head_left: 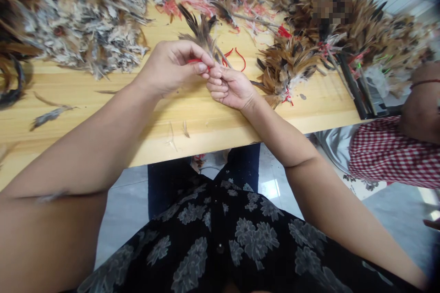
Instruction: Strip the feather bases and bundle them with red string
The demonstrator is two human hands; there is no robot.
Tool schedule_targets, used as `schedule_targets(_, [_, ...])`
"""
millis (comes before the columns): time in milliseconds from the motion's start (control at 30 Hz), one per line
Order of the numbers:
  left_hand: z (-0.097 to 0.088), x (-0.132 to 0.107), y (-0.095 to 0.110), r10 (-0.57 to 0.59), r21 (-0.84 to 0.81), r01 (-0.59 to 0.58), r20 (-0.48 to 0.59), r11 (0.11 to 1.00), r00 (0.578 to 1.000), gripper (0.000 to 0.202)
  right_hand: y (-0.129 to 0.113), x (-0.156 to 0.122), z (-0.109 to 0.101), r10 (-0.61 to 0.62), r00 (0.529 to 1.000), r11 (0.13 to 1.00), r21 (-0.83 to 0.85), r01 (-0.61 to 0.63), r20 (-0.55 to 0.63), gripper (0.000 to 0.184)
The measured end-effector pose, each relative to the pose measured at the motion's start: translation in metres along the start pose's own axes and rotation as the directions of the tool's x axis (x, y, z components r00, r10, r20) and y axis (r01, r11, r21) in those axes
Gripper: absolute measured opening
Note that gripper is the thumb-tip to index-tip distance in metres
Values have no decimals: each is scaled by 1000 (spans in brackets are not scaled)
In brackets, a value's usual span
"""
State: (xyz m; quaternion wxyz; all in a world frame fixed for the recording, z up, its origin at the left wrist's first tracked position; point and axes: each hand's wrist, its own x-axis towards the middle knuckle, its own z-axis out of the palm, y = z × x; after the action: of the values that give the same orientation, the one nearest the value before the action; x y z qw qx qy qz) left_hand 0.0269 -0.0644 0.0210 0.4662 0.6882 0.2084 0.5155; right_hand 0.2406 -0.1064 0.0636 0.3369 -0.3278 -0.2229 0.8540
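My left hand (pixel 175 65) is closed, thumb and forefinger pinching a red string (pixel 195 60) over the table. My right hand (pixel 235 88) meets it fingertip to fingertip, its thumb and forefinger pinched and the other fingers curled in. The string seems to run into this pinch too, but the fingers hide the exact spot. Just beyond the fingers is a small bunch of dark and brown feathers (pixel 201 32); whether it is held or lies on the wood I cannot tell. A loose loop of red string (pixel 244 60) curves out behind my right fingers.
A large heap of grey and brown feathers (pixel 92 23) covers the table's (pixel 137 132) left. Tied brown feather bundles (pixel 292 59) lie at the right, near a black-edged tray (pixel 352 87). Pink-red strings (pixel 195 2) lie at the back. Another person's arm (pixel 422 100) is at the right edge.
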Motion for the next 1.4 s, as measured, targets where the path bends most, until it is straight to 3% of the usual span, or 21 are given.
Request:
schedule_targets(67, [0,0,3,-8,23,9,-14,1000,1000,30,1,0,0,-12,1000,1000,4,12,-1,39])
schedule_targets(233, [2,-2,6,-25,131,32,-50,991,998,13,0,2,0,-9,1000,1000,-12,8,-17,39])
schedule_targets(500, [0,1,-11,88,347,-42,-118,937,989,19,2,3,0,-5,999,1000,-7,5,38,39])
schedule_targets(600, [-2,1,-19,208,466,-152,-70,872,976,25,3,4,0,-1,999,1000,-8,1,49,39])
schedule_targets(700, [-2,0,-21,367,591,-290,-10,752,930,28,4,5,1,20,998,1000,-11,-19,54,38])
schedule_targets(800, [-2,-1,-20,446,711,-334,32,618,894,24,4,5,3,42,998,999,-3,-42,40,38])
schedule_targets(867, [-2,-2,-21,443,742,-330,48,584,895,18,4,3,5,50,998,999,6,-50,35,39])
schedule_targets(967, [0,-3,-25,413,765,-304,55,568,909,13,4,2,5,50,998,999,12,-51,40,39])
schedule_targets(1167, [9,-4,-24,413,816,-205,-45,540,910,23,5,7,1,48,997,999,8,-49,58,39])
schedule_targets(1300, [9,-3,-22,501,782,-344,46,520,864,31,5,9,3,54,997,998,31,-56,50,40])
schedule_targets(1400, [9,-2,-26,451,728,-293,-25,620,892,26,6,11,4,57,998,997,52,-59,40,38])
